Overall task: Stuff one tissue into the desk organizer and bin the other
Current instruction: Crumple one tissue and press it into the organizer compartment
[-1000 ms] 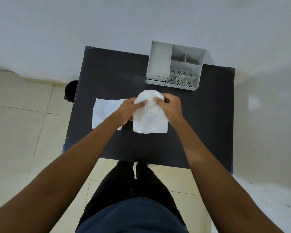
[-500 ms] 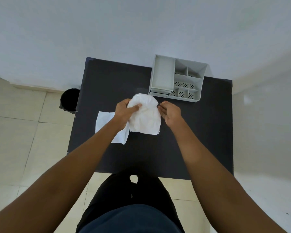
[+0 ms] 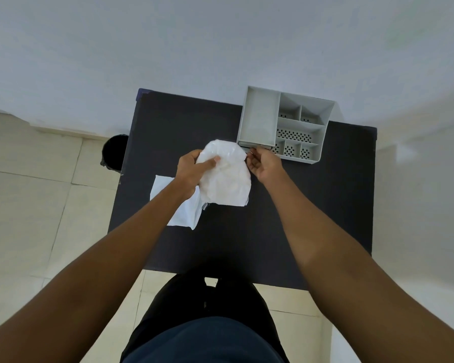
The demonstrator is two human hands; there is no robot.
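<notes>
The left hand (image 3: 192, 170) grips the crumpled white tissue (image 3: 224, 176); the partly curled, empty right hand (image 3: 264, 166) lies nearer the grey compartmented plastic desk organizer (image 3: 258, 119), just upper right.

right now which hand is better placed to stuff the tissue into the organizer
Left, probably: the left hand grips the crumpled tissue, just short of the desk organizer. The right hand only touches its edge.

A dark table (image 3: 312, 218) stands against a pale wall (image 3: 194, 48) on a tiled floor (image 3: 37, 205).
</notes>
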